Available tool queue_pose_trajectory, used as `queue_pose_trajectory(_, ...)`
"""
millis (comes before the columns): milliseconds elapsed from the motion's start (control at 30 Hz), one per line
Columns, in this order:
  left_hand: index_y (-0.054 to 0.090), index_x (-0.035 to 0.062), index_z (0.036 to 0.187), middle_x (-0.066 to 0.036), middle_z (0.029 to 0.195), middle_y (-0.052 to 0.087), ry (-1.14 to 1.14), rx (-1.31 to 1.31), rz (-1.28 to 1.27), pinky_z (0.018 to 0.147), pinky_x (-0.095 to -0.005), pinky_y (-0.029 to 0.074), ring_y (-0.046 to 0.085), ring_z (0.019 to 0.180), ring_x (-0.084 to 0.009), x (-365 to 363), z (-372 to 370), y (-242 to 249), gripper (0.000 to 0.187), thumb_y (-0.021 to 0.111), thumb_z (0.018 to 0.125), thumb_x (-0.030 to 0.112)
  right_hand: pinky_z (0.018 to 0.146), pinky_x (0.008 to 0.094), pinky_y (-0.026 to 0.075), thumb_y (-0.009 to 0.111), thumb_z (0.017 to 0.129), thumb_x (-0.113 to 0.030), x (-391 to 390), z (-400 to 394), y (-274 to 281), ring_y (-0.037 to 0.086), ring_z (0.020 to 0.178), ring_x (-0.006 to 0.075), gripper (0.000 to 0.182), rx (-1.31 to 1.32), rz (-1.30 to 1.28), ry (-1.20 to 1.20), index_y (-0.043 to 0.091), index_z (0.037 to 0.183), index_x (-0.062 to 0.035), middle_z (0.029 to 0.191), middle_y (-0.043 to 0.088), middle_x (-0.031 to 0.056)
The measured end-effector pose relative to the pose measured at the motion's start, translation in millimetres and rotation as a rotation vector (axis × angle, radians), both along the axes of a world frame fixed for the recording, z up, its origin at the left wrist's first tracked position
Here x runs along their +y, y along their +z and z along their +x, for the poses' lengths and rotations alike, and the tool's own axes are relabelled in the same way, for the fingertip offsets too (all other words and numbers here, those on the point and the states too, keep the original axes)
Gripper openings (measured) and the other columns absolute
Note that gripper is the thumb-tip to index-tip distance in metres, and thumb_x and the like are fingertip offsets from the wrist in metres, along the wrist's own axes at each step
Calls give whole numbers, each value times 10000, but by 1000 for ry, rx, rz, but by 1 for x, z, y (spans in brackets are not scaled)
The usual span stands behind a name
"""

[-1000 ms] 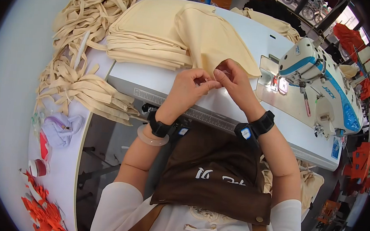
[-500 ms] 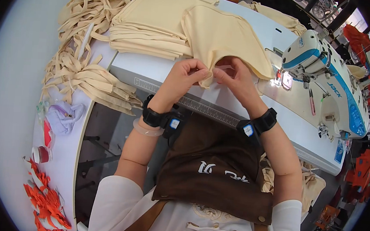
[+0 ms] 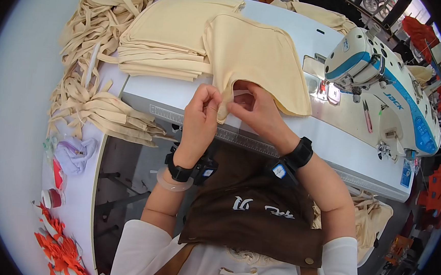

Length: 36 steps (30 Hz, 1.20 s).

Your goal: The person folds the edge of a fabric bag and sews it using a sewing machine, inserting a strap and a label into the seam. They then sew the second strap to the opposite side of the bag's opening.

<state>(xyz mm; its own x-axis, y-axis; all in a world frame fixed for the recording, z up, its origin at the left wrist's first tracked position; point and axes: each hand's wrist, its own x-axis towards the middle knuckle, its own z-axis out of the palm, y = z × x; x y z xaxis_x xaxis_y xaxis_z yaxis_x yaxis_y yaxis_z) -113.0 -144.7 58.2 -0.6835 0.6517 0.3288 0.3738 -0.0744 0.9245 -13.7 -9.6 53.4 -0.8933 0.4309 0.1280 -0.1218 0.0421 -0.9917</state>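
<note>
A cream cloth piece [image 3: 262,53], seemingly a fabric bag panel, lies on the sewing table with a curved, hemmed edge toward me. My right hand [image 3: 260,115] pinches this edge near its narrow corner, its fingers partly inside the curved opening. Just left of that corner, my left hand [image 3: 202,110] is closed with thumb and fingertips together beside the cloth edge; what lies between them is hidden. A stack of folded cream cloth pieces [image 3: 161,36] sits behind my left hand, partly under the held piece.
A white and blue sewing machine [image 3: 388,83] stands at right, with pink-handled snips [image 3: 367,117] on its bed. Bundles of cream straps [image 3: 100,108] lie on the left side table, near a lilac pouch [image 3: 75,154] and orange-red pieces [image 3: 59,244]. A ruler strip [image 3: 246,141] runs along the table's front edge.
My left hand has turned more upright and its fingertips have shifted to the side of the cloth corner. My right hand still grips the edge. The whole view has shifted slightly.
</note>
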Motion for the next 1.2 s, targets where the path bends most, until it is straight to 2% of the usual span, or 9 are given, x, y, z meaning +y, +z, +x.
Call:
queue_pose_trajectory(167,571,24,912,-46,787,605,0,187,-47,707,-263,492,605,779,-118,1,9,12,94,543,930,-65,862,323,547,770,874,-233,-2,-5,6,650,1012,214,640,41,-180,1,472,1347,78,1227,601,157)
queue_pose_trajectory(367,600,3,930,-59,869,642,-11,-30,-27,703,-256,495,610,763,-134,-1,5,5,46,600,907,-36,875,325,541,778,866,-248,-6,3,14,632,1046,200,676,-43,-103,4,468,1366,84,1219,610,152)
queue_pose_trajectory(600,711,39,1063,-33,898,593,-35,189,-57,697,-224,474,584,794,-90,-9,8,14,254,598,863,-69,858,339,530,695,872,-149,14,-7,-3,627,1027,183,518,28,-32,-122,524,1300,88,1148,651,124)
queue_pose_trajectory(700,717,45,1072,-75,903,571,-50,306,-146,693,-263,485,599,788,-163,-9,15,20,326,569,814,-85,827,386,529,621,866,-89,11,-19,1,666,969,270,418,-4,-212,-204,538,1243,71,1108,667,185)
queue_pose_trajectory(800,708,46,1066,-101,926,563,6,450,-205,704,-330,510,623,805,-258,-2,18,18,319,557,806,-59,790,434,526,596,853,-46,4,-23,-4,661,908,391,319,27,551,-408,546,1157,35,1072,648,247)
queue_pose_trajectory(967,697,74,1058,-123,1004,586,180,575,-277,731,-441,524,642,874,-369,11,13,31,235,604,847,30,733,473,498,624,870,-24,-7,-1,12,614,850,429,194,103,898,-340,520,1034,-19,927,631,210)
queue_pose_trajectory(1100,605,122,1299,-139,1047,620,107,765,-422,696,-433,539,660,855,-368,26,3,41,455,630,849,58,701,455,481,640,875,16,1,17,22,591,801,412,167,182,1049,-370,509,970,-22,833,593,199)
queue_pose_trajectory(1167,569,161,1376,-108,959,583,189,699,-167,685,-409,519,641,793,-332,35,-8,28,577,580,822,0,704,444,484,648,856,35,6,26,25,596,804,404,175,201,1083,-380,513,948,-26,827,588,197)
queue_pose_trajectory(1200,554,175,1405,-96,930,563,223,690,-120,680,-393,508,622,766,-312,34,-13,28,629,565,809,-24,701,423,488,647,834,57,4,39,25,617,799,380,169,14,1005,-396,539,947,-11,854,614,195)
